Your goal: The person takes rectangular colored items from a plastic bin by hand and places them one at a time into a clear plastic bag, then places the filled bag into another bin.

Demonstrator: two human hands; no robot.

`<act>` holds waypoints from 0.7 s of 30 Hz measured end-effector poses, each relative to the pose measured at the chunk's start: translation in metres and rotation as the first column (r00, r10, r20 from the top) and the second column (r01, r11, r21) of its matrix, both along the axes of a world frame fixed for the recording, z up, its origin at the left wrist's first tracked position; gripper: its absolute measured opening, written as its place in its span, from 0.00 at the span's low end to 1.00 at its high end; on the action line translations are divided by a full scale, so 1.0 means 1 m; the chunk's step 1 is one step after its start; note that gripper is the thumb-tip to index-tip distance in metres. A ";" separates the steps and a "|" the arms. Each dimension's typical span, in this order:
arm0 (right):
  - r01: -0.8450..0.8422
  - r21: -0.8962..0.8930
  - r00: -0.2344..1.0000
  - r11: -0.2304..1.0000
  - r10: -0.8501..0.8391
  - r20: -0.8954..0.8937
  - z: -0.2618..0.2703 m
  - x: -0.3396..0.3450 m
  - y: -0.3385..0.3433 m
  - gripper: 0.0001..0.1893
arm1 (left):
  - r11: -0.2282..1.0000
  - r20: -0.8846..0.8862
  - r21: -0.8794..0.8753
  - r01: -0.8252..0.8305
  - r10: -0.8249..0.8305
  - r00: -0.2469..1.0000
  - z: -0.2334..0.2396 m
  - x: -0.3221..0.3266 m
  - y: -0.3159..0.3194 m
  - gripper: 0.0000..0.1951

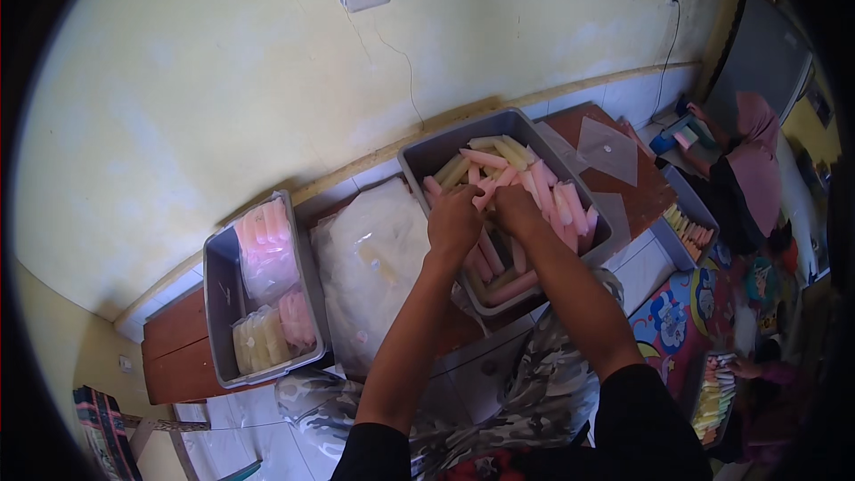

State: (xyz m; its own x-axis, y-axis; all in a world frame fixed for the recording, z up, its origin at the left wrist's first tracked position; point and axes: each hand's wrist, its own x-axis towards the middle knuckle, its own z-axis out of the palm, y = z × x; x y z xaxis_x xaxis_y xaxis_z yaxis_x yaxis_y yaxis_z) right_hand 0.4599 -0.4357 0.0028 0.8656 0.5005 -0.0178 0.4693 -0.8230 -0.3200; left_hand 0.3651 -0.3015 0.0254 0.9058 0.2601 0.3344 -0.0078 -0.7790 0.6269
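Observation:
Both of my hands are over a grey plastic tub (444,140) piled with pink and pale yellow tube-shaped packets (548,194). My left hand (455,217) and my right hand (514,210) are close together, thumbs and fingers bent around a pink tube packet (485,195) between them. Left of my arms lies a heap of clear plastic bags (377,234) with a yellowish packet (378,262) on it. Farther left, a second grey tub (224,321) holds bagged pink packets (267,240) and bagged pale yellow packets (260,341).
The tubs stand on a low wooden bench (177,341) along the wall. Flat clear plastic bags (608,149) lie at its right end. At right, a person (755,160) sits by another grey tub (711,234); another person's hand (745,367) touches a tray of coloured tubes (715,401).

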 end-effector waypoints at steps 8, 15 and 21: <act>0.073 -0.051 0.994 0.996 -0.068 0.087 -0.003 -0.009 0.004 0.18 | 1.000 0.101 -0.002 0.014 -0.014 0.995 -0.006 0.001 -0.001 0.13; -0.021 0.352 0.990 0.936 -0.031 0.140 0.001 -0.009 -0.013 0.22 | 0.938 0.271 -0.341 0.056 0.041 0.962 0.003 -0.017 0.030 0.10; -0.183 0.625 0.968 0.759 0.029 0.248 0.059 -0.083 0.014 0.19 | 0.916 0.256 -0.401 0.019 0.092 0.962 0.037 -0.112 0.079 0.10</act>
